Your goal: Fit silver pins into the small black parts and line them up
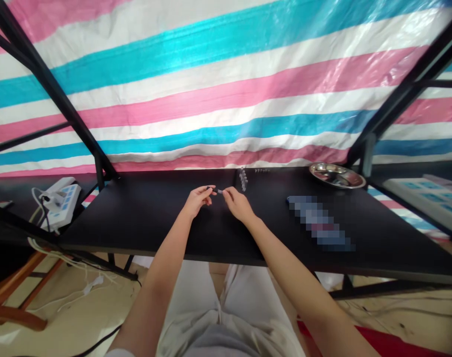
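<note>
Both my hands meet over the middle of a black table [147, 218]. My left hand [198, 198] pinches a small dark part [210, 188] between thumb and fingers. My right hand [236, 201] pinches a tiny light piece [220, 191] that touches the dark part's end. Too small to name either piece. A short row of small clear upright pieces [243, 179] stands just beyond my right hand. A few more tiny pieces [262, 170] lie at the table's far edge.
A shiny metal dish [336, 175] sits at the far right of the table. A blurred flat object [318, 222] lies to the right of my hands. A white power strip [58, 202] with cables rests at the left. A striped tarp [226, 84] hangs behind.
</note>
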Tool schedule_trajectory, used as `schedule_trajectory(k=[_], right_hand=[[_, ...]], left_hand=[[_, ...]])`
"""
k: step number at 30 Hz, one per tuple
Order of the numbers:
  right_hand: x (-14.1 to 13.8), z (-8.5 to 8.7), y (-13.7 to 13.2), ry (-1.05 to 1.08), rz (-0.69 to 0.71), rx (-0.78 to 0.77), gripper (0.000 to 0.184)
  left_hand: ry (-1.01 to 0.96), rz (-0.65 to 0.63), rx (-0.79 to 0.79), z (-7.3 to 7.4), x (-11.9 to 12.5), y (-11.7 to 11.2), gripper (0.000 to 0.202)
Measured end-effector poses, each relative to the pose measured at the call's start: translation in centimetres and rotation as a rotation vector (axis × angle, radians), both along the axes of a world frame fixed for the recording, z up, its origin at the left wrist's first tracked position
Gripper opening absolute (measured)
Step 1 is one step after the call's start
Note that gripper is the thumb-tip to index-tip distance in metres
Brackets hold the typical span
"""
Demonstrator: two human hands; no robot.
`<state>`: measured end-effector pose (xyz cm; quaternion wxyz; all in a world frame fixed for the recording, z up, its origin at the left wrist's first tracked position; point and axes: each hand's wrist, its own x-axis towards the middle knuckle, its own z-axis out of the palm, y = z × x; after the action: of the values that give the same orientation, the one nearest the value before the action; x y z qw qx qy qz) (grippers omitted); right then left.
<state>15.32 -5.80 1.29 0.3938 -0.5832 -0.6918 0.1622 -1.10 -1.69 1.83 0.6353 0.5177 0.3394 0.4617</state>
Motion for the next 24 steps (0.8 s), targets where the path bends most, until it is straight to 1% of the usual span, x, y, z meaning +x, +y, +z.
schedule_trajectory(k=[3, 5, 10, 17, 24], right_hand=[[-0.05, 0.11, -0.07, 0.034, 0.020, 0.004, 0.037], [-0.06, 0.02, -0.03, 0.068, 0.022, 0.046, 0.038], [-0.01, -0.28, 0.15, 0.131, 0.024, 0.128, 0.038], [0.03, -0.32, 0.18, 0.144, 0.034, 0.159, 0.036], [-0.04, -0.32, 0.05, 0.153, 0.049, 0.184, 0.037]], left_hand=[[0.040, -0.069, 0.006, 0.26, 0.48, -0.66, 0.038], [0.063, -0.080, 0.007, 0.20, 0.65, -0.73, 0.039], [0.062, -0.031, 0.003, -0.25, 0.71, -0.23, 0.038], [0.073, 0.005, 0.037, -0.45, 0.80, -0.09, 0.037], [0.088, 0.070, 0.075, -0.52, 0.93, -0.11, 0.037]])
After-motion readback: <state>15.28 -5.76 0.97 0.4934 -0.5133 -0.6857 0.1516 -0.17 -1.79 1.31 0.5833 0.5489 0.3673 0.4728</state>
